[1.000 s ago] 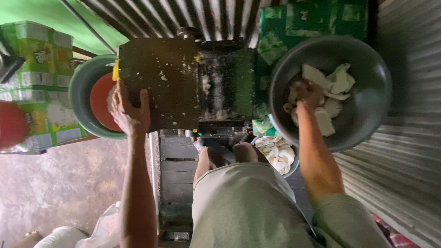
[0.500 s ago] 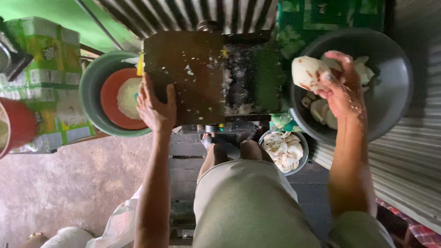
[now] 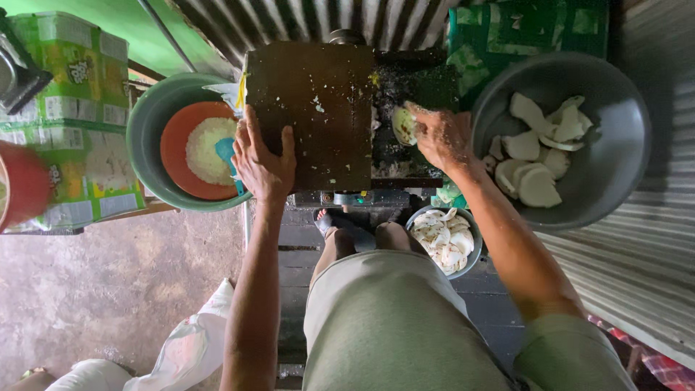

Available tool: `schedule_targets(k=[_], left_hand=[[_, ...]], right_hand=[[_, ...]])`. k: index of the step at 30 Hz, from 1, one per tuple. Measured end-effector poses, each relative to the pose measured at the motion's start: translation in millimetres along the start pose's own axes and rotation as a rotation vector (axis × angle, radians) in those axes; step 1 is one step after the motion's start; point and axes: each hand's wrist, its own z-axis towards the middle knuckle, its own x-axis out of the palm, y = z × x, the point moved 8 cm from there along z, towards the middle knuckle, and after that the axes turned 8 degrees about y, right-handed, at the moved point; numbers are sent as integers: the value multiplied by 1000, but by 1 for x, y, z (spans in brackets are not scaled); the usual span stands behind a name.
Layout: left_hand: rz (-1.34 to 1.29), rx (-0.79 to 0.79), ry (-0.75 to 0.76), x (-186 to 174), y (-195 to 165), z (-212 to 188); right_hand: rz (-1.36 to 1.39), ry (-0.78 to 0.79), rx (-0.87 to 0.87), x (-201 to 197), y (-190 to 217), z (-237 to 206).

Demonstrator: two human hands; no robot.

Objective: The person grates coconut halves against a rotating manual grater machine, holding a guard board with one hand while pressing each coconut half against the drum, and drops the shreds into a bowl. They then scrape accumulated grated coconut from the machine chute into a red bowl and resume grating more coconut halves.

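Two hands: both at work at the top centre of the frame, on a dark brown machine housing (image 3: 311, 108).
Cartons: green-and-white printed boxes (image 3: 72, 116) stacked at the upper left, rectangular, with grey label strips; a second green printed packet (image 3: 521, 29) lies at the upper right, behind the grey bowl.
Red container: a blurred red round shape (image 3: 22, 185) at the far left edge.
Left hand (image 3: 264, 159): arm stretched straight up the frame, palm down and fingers spread flat on the lower left corner of the brown housing — pressing, not gripping.
Right hand (image 3: 441, 134): arm angled in from the lower right, fingers curled and pinched around a pale coconut piece (image 3: 403, 124), held against the dark, crumb-covered part just right of the housing.
Grey bowl (image 3: 622, 145): right of the right hand, holding more white coconut chunks.
Green basin (image 3: 145, 137): left of the left hand, an orange dish (image 3: 174, 156) of white gratings inside it.
Small bowl (image 3: 470, 221): below the right wrist — full of pale scraps.
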Motion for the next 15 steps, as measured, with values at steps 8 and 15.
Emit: schedule_targets(k=[8,15], left_hand=[[-29,-8,22,-4,-3,3],[-20,-34,35,-4,-6,4]], right_hand=[[-109,-119,-36,22,27,21],[-62,-35,32,54,13,36]])
